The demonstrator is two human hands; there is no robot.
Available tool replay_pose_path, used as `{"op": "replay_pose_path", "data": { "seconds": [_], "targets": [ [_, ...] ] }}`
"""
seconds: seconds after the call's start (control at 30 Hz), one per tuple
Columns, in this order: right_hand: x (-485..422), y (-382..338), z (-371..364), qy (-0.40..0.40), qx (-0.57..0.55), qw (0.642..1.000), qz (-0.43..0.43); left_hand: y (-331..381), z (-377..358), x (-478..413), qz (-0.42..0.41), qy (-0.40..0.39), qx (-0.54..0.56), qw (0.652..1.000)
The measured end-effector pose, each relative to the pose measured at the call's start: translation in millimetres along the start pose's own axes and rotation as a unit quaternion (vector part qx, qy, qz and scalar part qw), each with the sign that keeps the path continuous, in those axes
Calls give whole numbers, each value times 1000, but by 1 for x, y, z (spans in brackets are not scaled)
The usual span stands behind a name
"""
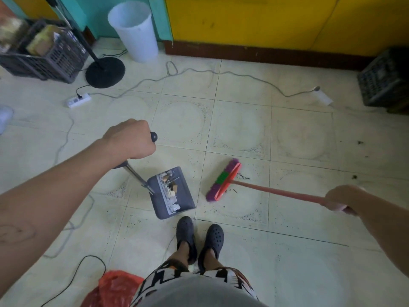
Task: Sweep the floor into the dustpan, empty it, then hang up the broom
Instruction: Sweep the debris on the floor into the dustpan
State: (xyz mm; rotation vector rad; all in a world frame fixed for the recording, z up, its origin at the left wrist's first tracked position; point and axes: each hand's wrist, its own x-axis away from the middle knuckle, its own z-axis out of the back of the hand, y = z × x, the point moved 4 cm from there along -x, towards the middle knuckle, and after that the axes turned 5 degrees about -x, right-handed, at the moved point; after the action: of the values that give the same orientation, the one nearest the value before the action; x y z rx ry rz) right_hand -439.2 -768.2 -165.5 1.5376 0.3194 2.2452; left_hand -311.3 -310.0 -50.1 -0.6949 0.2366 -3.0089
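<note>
A grey long-handled dustpan (186,196) rests on the tiled floor just ahead of my feet, with paper scraps and brown bits piled inside. My left hand (130,139) is shut on the dark grip of its metal handle. To the right, a broom (223,179) with a red head and purple and green bristles touches the floor, bristles facing the dustpan, a short gap between them. My right hand (340,199) is shut on its pink handle. Small dark specks of dirt (243,176) lie beside the broom head, and more dirt (355,177) lies at the right.
A white bin (135,29) stands by the teal and yellow wall. A fan base (105,72), black crates (44,52) (385,80), a power strip (78,100) and trailing cables (199,73) cross the floor. A red plastic bag (115,286) lies near my left leg.
</note>
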Motion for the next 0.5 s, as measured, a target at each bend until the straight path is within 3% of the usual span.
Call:
{"op": "replay_pose_path", "data": {
  "seconds": [0.17, 0.33, 0.5],
  "targets": [
    [-2, 38, 5, -25, -35, 999, 2, 27, 2, 1, -18, 2, 7, 1000],
    [10, 29, 64, 82, -75, 993, 43, 39, 3, -2, -15, 8, 20, 1000],
    [16, 6, 84, 105, -111, 985, 78, 38, 10, 0, -18, 29, 9, 999]
  ]
}}
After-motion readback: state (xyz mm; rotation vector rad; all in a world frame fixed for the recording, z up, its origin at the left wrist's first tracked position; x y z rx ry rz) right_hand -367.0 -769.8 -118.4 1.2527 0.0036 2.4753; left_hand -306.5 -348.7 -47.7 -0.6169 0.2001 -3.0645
